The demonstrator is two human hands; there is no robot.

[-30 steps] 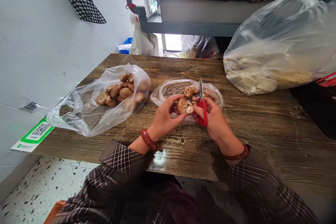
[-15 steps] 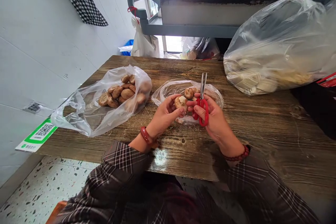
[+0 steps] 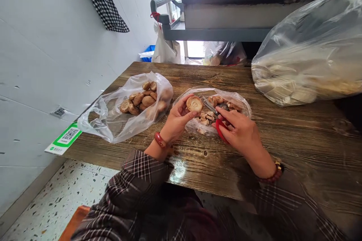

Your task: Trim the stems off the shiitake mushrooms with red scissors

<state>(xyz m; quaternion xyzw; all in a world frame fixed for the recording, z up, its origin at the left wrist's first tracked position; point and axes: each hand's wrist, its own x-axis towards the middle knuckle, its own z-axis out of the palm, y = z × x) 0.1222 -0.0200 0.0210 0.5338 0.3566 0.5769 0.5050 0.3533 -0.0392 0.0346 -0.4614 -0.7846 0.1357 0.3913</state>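
Observation:
A round brown mushroom (image 3: 194, 104) is pinched in my left hand (image 3: 178, 116), its pale underside facing up. My right hand (image 3: 240, 130) grips red-handled scissors (image 3: 222, 131); their metal blades point left, near the mushroom's right edge. Beneath both hands lies an open clear plastic bag (image 3: 246, 106) with mushrooms and several pale cut pieces (image 3: 206, 117) in it. To the left, another plastic bag (image 3: 118, 130) lies open around several whole brown mushrooms (image 3: 148, 101).
A large clear bag (image 3: 299, 71) of pale food stands on the wooden table (image 3: 283, 131) at the right. Beyond the table is a grey metal cart (image 3: 220, 34). A green-edged QR card (image 3: 65, 137) sits at the left edge, beside the white wall.
The scissors have swung from pointing up to pointing left, and my right hand has moved off my left. The mushroom is turned underside up. The whole view has shifted left.

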